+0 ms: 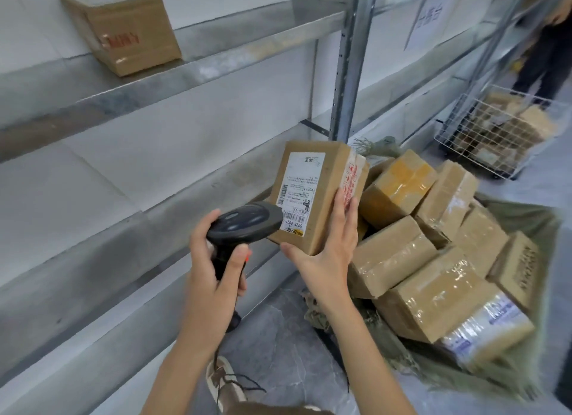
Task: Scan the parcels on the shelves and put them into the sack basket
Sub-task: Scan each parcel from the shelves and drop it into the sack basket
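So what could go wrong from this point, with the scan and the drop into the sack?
1. The scanner head covers the lower corner of the label, so the read may fail.
2. The right hand holds the parcel from one side only; it could slip.
3. The sack basket is piled high with boxes, so a dropped parcel may slide off.

left hand (213, 260) grips scanner (244, 221) against parcel (318, 195) held by right hand (328, 253).

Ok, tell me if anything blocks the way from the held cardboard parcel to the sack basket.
Nothing visible does. The right hand holds the brown cardboard parcel with the white label beside the open green sack basket, just left of its piled taped cardboard boxes; the gap between is open air.
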